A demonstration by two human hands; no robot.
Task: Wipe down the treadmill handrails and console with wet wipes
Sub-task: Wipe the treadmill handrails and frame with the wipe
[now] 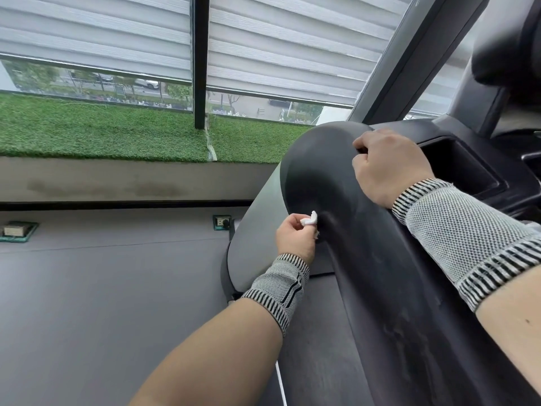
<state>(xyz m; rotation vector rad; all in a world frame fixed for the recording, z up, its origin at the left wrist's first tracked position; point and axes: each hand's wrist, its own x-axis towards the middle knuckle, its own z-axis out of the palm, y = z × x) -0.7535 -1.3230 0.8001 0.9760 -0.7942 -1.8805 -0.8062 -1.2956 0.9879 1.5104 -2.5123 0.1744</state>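
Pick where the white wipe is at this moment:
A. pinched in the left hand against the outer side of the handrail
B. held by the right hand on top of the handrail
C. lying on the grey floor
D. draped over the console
A: the left hand pinches the bunched white wipe against the outer side of the black handrail; the right hand grips the top without one.

I see my left hand (295, 237) pressing a wipe (397, 220) against the handrail's (366, 244) left side; my right hand (389, 168) rests atop it, console tray (468, 168) to the right.
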